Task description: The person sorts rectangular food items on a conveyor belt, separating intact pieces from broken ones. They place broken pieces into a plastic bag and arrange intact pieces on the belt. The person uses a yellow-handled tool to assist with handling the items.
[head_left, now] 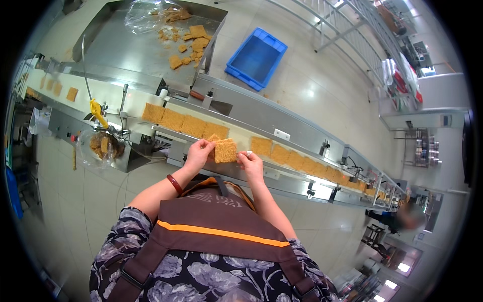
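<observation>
My left hand [199,153] pinches a golden-brown, rough-textured square cracker [225,151] by its left edge, above the near side of a conveyor belt [241,137]. At the cracker's right edge are the closed fingertips of my right hand [250,165]. Behind the held piece shows the top of another cracker piece [215,137], partly hidden; whether it is also held is unclear. A row of square crackers [192,125] lies edge to edge on the belt to the left. Another row [295,160] runs off along it to the right.
Beyond the belt, a metal tray table [115,43] bears broken cracker pieces and a clear plastic bag. A blue crate [256,59] stands on the floor. Left of me, a yellow-wrapped part [98,113] hangs near a bag of pieces [104,146]. A scraper [216,104] rests along the rail.
</observation>
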`<action>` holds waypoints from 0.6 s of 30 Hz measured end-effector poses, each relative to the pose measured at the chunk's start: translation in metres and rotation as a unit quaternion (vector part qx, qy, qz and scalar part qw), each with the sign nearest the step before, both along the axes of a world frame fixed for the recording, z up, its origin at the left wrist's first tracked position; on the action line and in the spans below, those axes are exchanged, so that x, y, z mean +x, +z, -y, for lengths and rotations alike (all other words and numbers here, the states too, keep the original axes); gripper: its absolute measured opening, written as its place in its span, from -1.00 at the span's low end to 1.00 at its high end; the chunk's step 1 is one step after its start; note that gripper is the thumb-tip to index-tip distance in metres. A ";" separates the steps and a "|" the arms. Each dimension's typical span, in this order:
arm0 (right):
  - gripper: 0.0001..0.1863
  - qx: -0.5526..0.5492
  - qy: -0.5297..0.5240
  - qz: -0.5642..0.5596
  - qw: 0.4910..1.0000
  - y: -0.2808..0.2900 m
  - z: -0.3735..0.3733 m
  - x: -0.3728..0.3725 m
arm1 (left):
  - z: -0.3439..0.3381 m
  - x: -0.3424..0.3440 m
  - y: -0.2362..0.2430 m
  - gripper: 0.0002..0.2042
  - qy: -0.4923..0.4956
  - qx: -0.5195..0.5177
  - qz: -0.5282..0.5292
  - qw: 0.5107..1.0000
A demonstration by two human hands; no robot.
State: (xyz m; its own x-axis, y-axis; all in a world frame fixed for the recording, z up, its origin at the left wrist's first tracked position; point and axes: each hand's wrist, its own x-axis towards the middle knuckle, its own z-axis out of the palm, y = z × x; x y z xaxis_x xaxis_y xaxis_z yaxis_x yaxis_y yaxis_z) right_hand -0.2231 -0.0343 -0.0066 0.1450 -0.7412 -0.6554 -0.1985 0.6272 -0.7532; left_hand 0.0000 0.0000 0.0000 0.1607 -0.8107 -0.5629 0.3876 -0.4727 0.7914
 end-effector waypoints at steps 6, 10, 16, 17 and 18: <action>-0.63 -0.048 -0.029 -0.071 0.996 0.011 -0.010 -0.019 | 0.000 -0.045 -0.001 -0.81 -0.066 -0.018 0.014 0.998; -0.65 -0.147 -0.046 -0.048 0.987 -0.016 -0.018 -0.041 | 0.004 -0.075 -0.017 -0.79 -0.123 -0.117 0.211 0.963; -0.76 -0.065 -0.134 0.003 0.989 0.008 -0.007 -0.085 | 0.013 -0.085 0.002 -0.79 -0.078 -0.039 0.136 0.987; -0.74 -0.119 -0.180 -0.006 0.977 0.010 -0.001 -0.098 | 0.011 -0.084 0.000 -0.79 -0.072 -0.033 0.126 0.989; -0.75 -0.128 -0.206 -0.036 0.969 -0.005 0.006 -0.128 | 0.011 -0.085 0.000 -0.79 -0.073 -0.030 0.115 0.990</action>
State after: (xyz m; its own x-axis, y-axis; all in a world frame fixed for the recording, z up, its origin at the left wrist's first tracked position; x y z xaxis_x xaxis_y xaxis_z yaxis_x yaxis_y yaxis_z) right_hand -0.3512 -0.0404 -0.0117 -0.2375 -0.8662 -0.4397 -0.0286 0.4587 -0.8881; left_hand -0.0854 -0.0112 0.0004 0.1580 -0.8655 -0.4754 0.1244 -0.4602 0.8791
